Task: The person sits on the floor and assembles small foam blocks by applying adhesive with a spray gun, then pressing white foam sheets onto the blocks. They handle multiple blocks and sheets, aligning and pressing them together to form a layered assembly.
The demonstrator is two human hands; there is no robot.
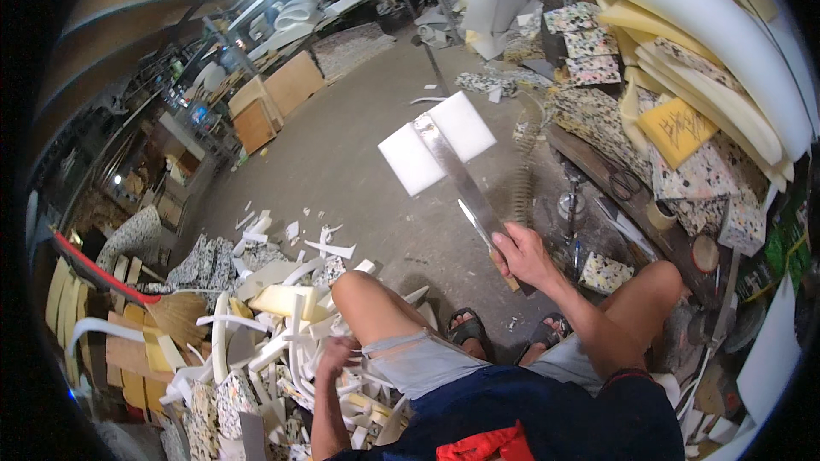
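My right hand (525, 256) is closed around the handle end of a long flat-bladed knife (465, 179), which points away from me. The blade crosses the middle of a white foam block (412, 158), raised in front of my knees; I cannot tell whether it is cut into the foam or lies against it. A thin dark strip (436, 68) sticks out beyond the block's far side. My left hand (337, 354) is beside my left thigh, over a heap of white foam offcuts (290, 316). Its fingers are smeared by motion.
Stacked foam sheets (709, 77) and speckled foam blocks (589, 47) rise on the right. Scissors (625, 183) and a tape roll (660, 215) lie on a dark bench (589, 158). A broom (175, 312) with a red handle is at left. Wooden boards (290, 85) lean farther back.
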